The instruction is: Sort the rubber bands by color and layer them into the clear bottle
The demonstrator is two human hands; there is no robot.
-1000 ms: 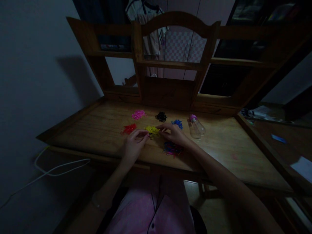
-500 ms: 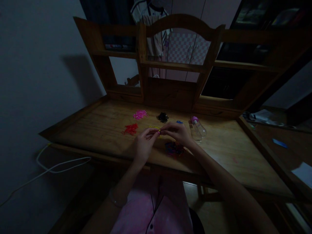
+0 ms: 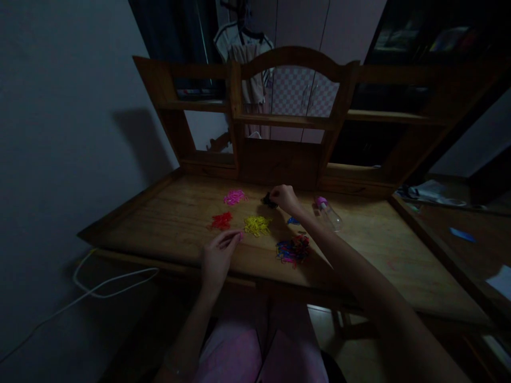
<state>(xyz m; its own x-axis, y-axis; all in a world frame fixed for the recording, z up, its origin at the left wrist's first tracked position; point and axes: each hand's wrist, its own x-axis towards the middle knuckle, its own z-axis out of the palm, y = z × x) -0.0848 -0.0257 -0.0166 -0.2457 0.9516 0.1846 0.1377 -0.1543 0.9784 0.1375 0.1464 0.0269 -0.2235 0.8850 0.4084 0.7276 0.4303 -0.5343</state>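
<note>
Here, right hand [image 3: 284,198] at looped black pile [image 3: 269,200], left [image 3: 219,256] pinching pink bit [image 3: 240,235].

Seat: worn on the head, above and behind both grips
Facing: forward and down
Distance: whole surface [image 3: 379,250] in view
Shared: single view

The person's left hand [image 3: 216,259] is hovering low with thumb and forefinger pinching together, its forearm rising from the bottom of the view, while the right hand [image 3: 284,198] is reaching farther forward, fingers curling downward, its bare forearm slanting in from the lower right.
</note>
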